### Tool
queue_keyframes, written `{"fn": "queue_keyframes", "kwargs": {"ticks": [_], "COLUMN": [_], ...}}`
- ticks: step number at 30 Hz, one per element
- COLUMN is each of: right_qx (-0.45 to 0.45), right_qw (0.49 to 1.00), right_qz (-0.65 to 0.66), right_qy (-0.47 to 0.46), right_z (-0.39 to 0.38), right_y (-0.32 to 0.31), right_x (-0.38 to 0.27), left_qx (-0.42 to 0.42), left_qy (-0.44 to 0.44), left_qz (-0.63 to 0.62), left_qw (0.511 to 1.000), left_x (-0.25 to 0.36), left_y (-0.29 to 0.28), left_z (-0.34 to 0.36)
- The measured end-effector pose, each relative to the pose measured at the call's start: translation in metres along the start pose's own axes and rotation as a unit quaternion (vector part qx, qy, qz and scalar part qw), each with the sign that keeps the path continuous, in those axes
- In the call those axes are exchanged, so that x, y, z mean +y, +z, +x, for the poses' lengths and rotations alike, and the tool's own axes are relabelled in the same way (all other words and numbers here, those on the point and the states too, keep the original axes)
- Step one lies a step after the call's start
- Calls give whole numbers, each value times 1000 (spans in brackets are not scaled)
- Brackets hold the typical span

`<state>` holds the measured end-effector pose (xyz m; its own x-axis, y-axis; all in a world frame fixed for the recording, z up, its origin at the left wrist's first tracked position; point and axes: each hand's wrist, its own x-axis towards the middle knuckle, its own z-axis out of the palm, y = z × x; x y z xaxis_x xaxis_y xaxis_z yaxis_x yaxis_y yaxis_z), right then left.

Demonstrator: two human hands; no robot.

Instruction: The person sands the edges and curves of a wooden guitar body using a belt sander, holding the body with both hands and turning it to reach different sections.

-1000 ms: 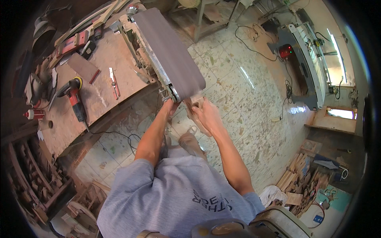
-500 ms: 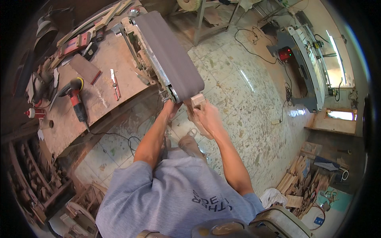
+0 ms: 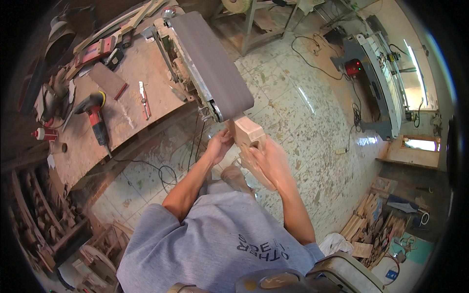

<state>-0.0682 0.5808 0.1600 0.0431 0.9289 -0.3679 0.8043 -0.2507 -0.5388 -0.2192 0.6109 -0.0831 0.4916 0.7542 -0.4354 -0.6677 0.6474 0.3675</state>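
Right hand (image 3: 272,161): closed around the long, pale, shaped wooden workpiece (image 3: 248,128), thumb on the near face, fingers wrapped behind the outer side. Left hand (image 3: 220,145): fingers curled inward at the left side of the wood; whether the fingertips pinch it or only lie beside it cannot be told from this angle.

Workpiece position: in front of the person's body, above the tiled floor (image 3: 312,141), slanting down toward the right wrist. Its squared upper end lies at the rounded near end of the belt sander with a wide grey-brown abrasive belt (image 3: 211,61). Contact between wood and belt cannot be confirmed; nor can belt motion.

Step in hand, as judged: presenting or checking the wood at the sander's end roller, in the course of shaping its surface. Next move, as judged: it calls for a firm right-hand grip, a settled left-hand support, and the face to be worked turned squarely to the belt, with fingertips kept clear of the abrasive.

Adjacent equipment: the dusty brown wooden workbench (image 3: 80,158), left of the sander, carries a red-and-black power tool with a yellow-edged disc (image 3: 97,126).
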Motion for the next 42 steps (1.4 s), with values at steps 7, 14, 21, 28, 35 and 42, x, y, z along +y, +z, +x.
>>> {"fn": "queue_keyframes", "kwargs": {"ticks": [7,14,21,28,35,42], "right_qx": [-7,3,-4,-26,69,220], "right_qw": [1000,1000,999,987,997,973], "right_qz": [-18,-20,-23,-117,26,49], "right_qy": [4,-4,-46,-104,38,51], "right_z": [12,43,76,112,10,-55], "right_y": [-1,17,35,83,65,59], "right_x": [-6,-1,26,79,86,89], "left_qx": [-21,45,126,106,18,-158], "left_qy": [4,-26,-1,-17,-129,-191], "left_qz": [19,39,-32,0,125,125], "left_qw": [1000,998,991,994,983,961], "left_x": [13,23,16,3,-3,-15], "left_y": [1,-20,-28,-67,0,102], "left_z": [9,50,77,97,35,-26]}}
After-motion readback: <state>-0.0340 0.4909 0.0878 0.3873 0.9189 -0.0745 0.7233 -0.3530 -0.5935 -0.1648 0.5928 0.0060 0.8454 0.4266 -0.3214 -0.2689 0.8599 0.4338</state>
